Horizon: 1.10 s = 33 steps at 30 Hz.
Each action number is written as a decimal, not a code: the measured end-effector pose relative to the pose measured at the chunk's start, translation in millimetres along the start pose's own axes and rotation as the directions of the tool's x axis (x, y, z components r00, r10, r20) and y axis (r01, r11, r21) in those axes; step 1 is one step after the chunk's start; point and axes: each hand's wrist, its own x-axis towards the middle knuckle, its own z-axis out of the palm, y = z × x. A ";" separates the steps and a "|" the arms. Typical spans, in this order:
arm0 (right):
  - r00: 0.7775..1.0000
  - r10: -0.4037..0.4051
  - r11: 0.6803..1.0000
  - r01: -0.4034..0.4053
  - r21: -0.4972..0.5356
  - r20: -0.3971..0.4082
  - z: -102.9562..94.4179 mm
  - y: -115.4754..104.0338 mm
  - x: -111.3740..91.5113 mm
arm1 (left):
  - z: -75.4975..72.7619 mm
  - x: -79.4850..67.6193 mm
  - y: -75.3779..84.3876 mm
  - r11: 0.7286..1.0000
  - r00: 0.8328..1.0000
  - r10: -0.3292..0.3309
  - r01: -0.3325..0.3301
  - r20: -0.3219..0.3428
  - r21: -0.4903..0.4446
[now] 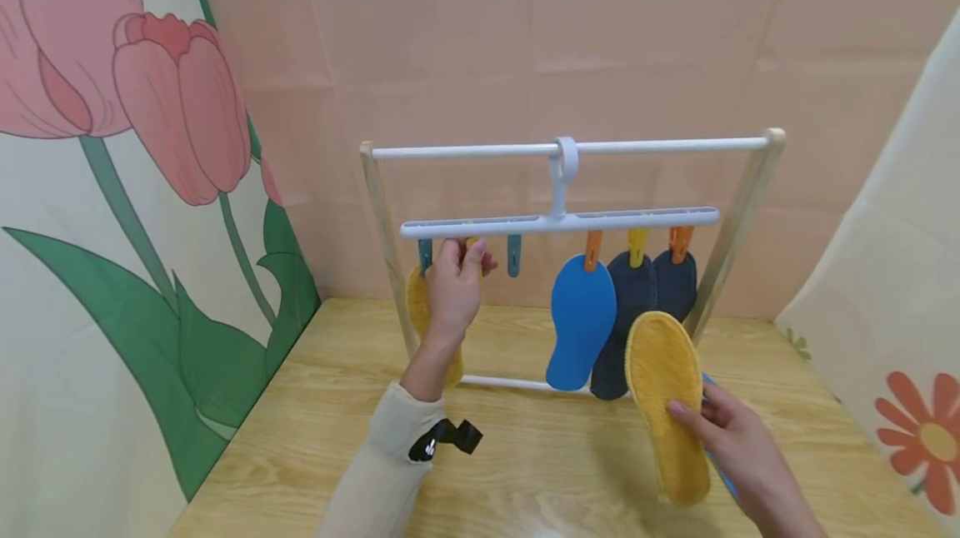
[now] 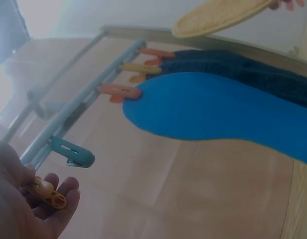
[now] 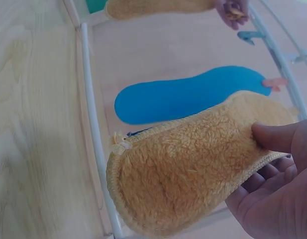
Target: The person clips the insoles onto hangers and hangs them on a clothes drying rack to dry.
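My left hand (image 1: 453, 288) is up at the left part of the grey hanger bar (image 1: 487, 226), where its fingers pinch a yellow clothes peg (image 2: 49, 191). My right hand (image 1: 738, 438) holds a fuzzy yellow insole (image 3: 173, 164) by its side, thumb on the pile, in front of the rack's right part. A second yellow insole (image 1: 417, 305) hangs partly hidden behind the left hand and forearm. Beside the pinched peg, a teal peg (image 1: 513, 256) hangs with nothing in it. A blue edge (image 1: 723, 475) shows behind the right hand; what it belongs to is mostly hidden.
Right of centre, a blue insole (image 1: 581, 321) and two dark insoles (image 1: 622, 338) hang from orange and yellow pegs. The hanger hooks over the white top rail (image 1: 465, 151) of a wood-sided rack (image 1: 742, 221) on a wooden table (image 1: 300, 438). Printed cloths stand around it.
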 end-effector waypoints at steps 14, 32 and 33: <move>1.000 -0.005 0.999 0.006 -0.050 0.028 12.7 -13.4 2.1 | 0.3 1.0 -4.6 0.999 0.998 0.048 -0.048 -0.029 0.009; 0.998 -0.021 0.999 0.023 -0.038 0.059 31.3 -28.8 8.7 | -0.2 1.1 -2.3 0.999 0.999 0.033 -0.033 -0.033 -0.010; 0.998 -0.013 0.999 0.015 -0.037 0.062 32.5 -29.8 8.9 | -0.4 0.9 -2.5 0.999 0.999 0.031 -0.031 -0.033 -0.007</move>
